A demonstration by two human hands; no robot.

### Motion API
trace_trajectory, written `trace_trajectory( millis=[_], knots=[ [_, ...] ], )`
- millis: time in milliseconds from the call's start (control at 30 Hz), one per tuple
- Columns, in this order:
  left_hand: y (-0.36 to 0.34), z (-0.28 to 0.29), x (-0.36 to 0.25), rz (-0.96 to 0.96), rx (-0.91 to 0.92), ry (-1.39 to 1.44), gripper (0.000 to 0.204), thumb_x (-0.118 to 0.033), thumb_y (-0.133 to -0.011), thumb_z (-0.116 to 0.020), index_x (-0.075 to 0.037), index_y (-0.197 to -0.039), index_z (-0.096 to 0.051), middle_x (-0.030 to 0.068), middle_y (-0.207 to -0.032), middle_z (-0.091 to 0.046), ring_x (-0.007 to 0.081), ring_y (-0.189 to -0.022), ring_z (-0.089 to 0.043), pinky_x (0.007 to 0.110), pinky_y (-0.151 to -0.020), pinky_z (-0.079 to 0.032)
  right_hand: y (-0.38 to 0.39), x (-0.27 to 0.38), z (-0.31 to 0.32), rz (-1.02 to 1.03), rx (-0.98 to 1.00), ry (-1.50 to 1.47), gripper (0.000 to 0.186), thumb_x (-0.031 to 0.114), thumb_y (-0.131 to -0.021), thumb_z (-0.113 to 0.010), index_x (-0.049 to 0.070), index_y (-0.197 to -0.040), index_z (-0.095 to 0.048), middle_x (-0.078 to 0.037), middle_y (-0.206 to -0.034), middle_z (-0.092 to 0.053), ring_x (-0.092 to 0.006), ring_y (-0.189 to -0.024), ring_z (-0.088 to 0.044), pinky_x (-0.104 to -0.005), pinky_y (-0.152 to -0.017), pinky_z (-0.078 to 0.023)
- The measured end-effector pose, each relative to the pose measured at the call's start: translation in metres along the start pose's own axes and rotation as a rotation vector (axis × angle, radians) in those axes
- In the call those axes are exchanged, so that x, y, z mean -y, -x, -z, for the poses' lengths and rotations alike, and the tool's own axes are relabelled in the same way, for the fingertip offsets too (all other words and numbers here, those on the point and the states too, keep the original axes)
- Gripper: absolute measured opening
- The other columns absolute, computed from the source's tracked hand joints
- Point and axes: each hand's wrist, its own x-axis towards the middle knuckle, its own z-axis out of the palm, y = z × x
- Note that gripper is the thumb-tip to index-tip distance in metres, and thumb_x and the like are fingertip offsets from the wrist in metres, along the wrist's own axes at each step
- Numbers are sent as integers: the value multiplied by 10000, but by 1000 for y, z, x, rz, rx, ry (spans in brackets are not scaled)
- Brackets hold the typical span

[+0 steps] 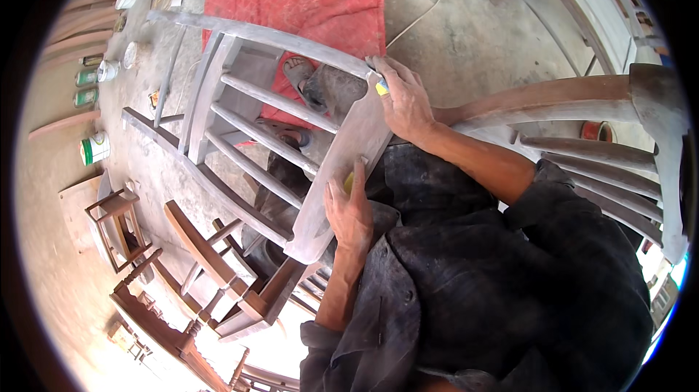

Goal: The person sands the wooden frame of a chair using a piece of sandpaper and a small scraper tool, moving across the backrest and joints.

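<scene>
A dusty grey wooden chair point(266, 122) lies tipped across my lap, its slatted back toward me and its legs pointing away. My left hand point(351, 210) is on the broad top rail point(320, 206) of that back. Its fingers close round a small yellow pad, mostly hidden, pressed to the wood. At the rail's far end my right hand point(406, 97) curls over the corner, with a small yellow-and-blue piece point(381, 87) beneath its fingers. What that piece is, I cannot make out.
Close at the right stands another chair back point(604, 159) with curved slats. Brown chair frames point(218, 268) crowd the lower left. Buckets and tins point(95, 149) line the left side. A red cloth point(328, 6) covers floor ahead; a cable point(422, 13) runs beside it.
</scene>
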Motion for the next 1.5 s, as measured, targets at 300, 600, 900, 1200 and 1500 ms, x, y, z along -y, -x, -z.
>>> trace_trajectory(
  millis=[300, 600, 900, 1200, 1500],
  knots=[
    [-6, 0, -1, -125, 33, 15, 445, 63, -764, -608, -7, -1194, -703, 157, -1171, -678, 355, -1003, -651, 441, -878, -544, -2, 6, 3, -15, 3, -17, 628, -58, -841, -584, 52, -1453, -493, -177, -1399, -573, -360, -1318, -520, -461, -1086, -405],
    [-14, -1, -4, -183, 18, -3, 512, 55, -702, -620, -3, -1208, -678, 139, -1166, -678, 342, -907, -632, 437, -814, -538, -1, 4, 1, -10, 2, 0, 601, -27, -864, -579, 49, -1454, -489, -177, -1402, -577, -360, -1317, -522, -464, -1086, -405],
    [-15, -1, -6, -165, 21, -42, 449, 29, -728, -615, -16, -1169, -687, 116, -1154, -679, 317, -914, -627, 416, -834, -525, 0, 2, 0, -17, -5, 3, 548, -5, -895, -584, 46, -1435, -506, -175, -1371, -601, -366, -1306, -527, -464, -1084, -408],
    [-16, 1, -6, -164, -2, -37, 426, 29, -739, -606, -25, -1153, -693, 101, -1124, -677, 304, -884, -625, 407, -810, -520, 0, 1, -2, -18, 7, 11, 626, -11, -832, -637, 27, -1440, -489, -168, -1386, -583, -339, -1320, -512, -467, -1060, -407],
    [-20, 0, -6, -178, 7, -33, 442, 38, -735, -605, -20, -1165, -687, 101, -1158, -678, 313, -913, -631, 409, -835, -527, 0, -1, -1, -21, 11, 12, 633, -14, -830, -634, 25, -1445, -487, -177, -1380, -584, -354, -1317, -512, -472, -1063, -406]
  ],
)
